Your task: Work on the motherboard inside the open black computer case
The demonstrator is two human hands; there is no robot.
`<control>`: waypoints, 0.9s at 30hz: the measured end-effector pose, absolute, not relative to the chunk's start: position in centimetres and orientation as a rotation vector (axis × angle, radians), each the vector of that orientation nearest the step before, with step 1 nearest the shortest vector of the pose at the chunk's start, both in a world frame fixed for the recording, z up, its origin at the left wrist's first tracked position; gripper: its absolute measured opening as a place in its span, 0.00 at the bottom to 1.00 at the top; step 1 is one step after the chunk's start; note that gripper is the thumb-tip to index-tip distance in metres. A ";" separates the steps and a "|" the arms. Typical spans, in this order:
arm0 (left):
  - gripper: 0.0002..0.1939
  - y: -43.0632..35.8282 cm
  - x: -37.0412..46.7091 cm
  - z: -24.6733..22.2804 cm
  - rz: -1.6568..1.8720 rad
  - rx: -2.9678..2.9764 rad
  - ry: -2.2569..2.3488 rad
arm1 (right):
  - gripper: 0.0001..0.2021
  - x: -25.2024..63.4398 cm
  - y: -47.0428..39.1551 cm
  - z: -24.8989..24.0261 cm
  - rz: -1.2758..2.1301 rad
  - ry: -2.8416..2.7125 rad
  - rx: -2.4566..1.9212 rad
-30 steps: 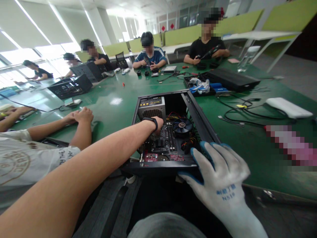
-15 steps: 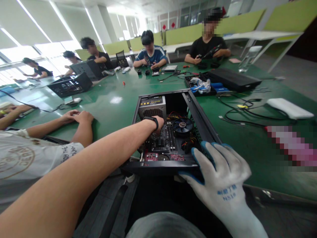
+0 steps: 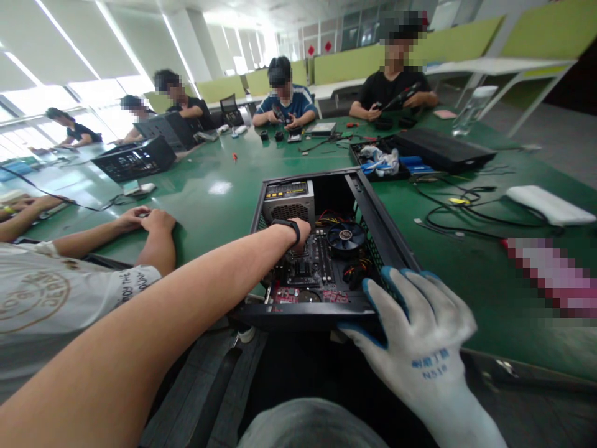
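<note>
An open black computer case lies on the green table in front of me. Inside are a grey power supply, a round cooling fan and the motherboard. My bare left arm reaches in from the near left. My left hand, with a black band on the wrist, is down among the parts beside the power supply, and its fingers are hidden. My right hand, in a white glove with blue fingertips, grips the case's near right corner.
A co-worker sits at my left with both hands resting on the table. Another black case stands at the far left. Black cables, a white pad and a parts tray lie to the right. Several people work across the table.
</note>
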State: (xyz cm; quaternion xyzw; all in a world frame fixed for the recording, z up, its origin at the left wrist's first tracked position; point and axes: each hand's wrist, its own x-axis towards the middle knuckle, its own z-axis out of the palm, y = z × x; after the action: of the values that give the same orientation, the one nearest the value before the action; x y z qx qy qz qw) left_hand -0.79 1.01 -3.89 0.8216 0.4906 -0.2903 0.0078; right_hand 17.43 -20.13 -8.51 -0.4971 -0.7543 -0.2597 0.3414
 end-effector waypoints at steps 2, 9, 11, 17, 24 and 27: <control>0.25 1.1 -0.8 -4.0 -0.898 2.569 1.532 | 0.32 17.4 -20.1 -8.5 -0.675 -1.962 -1.291; 0.26 1.4 -0.9 -4.4 -0.945 2.600 1.488 | 0.31 17.4 -20.2 -8.6 -0.682 -1.958 -1.309; 0.26 1.3 -0.9 -4.3 -0.940 2.585 1.507 | 0.31 17.4 -20.1 -8.6 -0.678 -1.956 -1.299; 0.31 1.4 -0.8 -4.4 -0.945 2.550 1.547 | 0.31 17.5 -20.1 -8.6 -0.692 -1.959 -1.290; 0.29 1.7 -0.9 -4.8 -0.939 2.589 1.507 | 0.30 17.4 -20.2 -8.5 -0.676 -1.968 -1.291; 0.25 0.9 -0.5 -3.8 -0.974 2.579 1.504 | 0.30 17.3 -20.2 -8.3 -0.682 -1.966 -1.306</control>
State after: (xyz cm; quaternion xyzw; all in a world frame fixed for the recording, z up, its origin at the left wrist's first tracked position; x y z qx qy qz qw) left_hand -0.53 0.85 -3.79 0.8213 0.4788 -0.3102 0.0005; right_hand 17.29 -20.18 -8.33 -0.5006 -0.7538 -0.2614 0.3359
